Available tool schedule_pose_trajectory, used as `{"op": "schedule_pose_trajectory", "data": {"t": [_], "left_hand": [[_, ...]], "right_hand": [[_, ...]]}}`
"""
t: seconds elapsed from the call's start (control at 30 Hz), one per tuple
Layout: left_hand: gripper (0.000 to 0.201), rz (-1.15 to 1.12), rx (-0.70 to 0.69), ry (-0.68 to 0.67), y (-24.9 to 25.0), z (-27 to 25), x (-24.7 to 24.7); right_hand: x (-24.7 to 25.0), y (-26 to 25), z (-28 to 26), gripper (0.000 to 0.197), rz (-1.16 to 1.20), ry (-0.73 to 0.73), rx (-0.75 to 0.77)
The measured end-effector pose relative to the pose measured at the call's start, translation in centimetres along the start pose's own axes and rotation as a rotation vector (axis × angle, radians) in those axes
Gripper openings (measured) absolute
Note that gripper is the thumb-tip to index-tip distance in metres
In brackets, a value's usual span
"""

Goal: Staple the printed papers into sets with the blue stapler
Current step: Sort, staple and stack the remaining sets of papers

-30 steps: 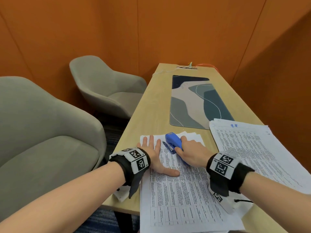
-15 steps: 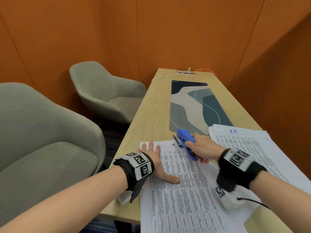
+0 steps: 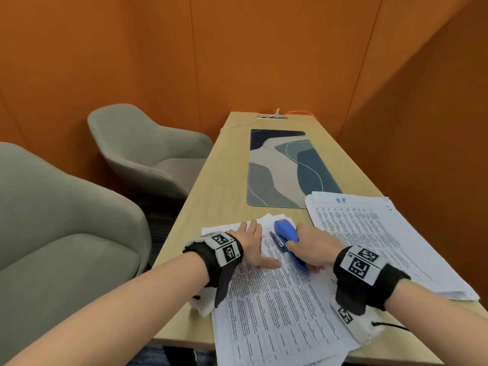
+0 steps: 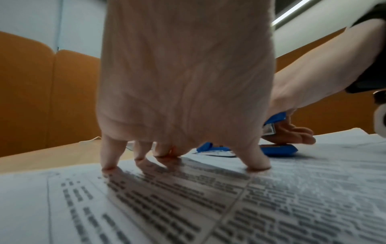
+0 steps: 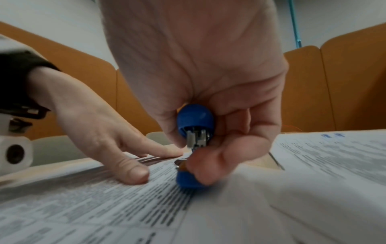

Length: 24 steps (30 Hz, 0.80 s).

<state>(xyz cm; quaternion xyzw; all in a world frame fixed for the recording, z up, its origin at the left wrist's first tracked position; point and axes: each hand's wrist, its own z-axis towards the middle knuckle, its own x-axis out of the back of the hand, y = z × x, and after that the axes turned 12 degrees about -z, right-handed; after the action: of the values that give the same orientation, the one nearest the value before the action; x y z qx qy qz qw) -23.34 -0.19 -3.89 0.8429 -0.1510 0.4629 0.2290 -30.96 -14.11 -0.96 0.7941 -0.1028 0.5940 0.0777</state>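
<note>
We're at the wood table [image 3: 211, 196], w/ two paper piles on it: a bigger stack [image 3: 369, 233] off to the right, and the printed set [image 3: 277, 299] in front of us. Our left hand [image 3: 250, 243] lies flat on that set near its top edge, fingers straight, pinning it, holding nothing. Our right hand [image 3: 313, 247] is wrapped round the blue stapler [image 3: 286, 233], which sits on the set's top edge, just beside the left hand. Its mouth looks parted; can't tell if the sheets are inside. Risk, as we judge it: the top sheets look fanned, so a squeeze now may miss the back pages, or the stapler may skid & crease the corner if the left hand eases off.
</note>
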Motion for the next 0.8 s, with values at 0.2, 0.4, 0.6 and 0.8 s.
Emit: {"op": "schedule_pose_trajectory", "data": {"t": [0.2, 0.4, 0.6, 0.8], "left_hand": [[0.122, 0.026, 0.017, -0.009, -0.3, 0.2, -0.3], [0.122, 0.039, 0.032, -0.032, -0.1, 0.3, -0.3], [0.121, 0.059, 0.038, -0.035, -0.1, 0.5, -0.3], [0.122, 0.095, 0.081, -0.037, 0.2, 0.4, 0.1]], "right_hand": [[0.5, -1.2, 0.4, 0.036, -0.057, 0.031, -0.026], [0.2, -2.2, 0.4, 0.034, -0.097, 0.088, -0.084], [-0.1, -2.9, 0.9, 0.029, -0.080, 0.136, -0.108], [-0.3, -1.8, 1.3, 0.039, 0.028, 0.041, -0.060]]}}
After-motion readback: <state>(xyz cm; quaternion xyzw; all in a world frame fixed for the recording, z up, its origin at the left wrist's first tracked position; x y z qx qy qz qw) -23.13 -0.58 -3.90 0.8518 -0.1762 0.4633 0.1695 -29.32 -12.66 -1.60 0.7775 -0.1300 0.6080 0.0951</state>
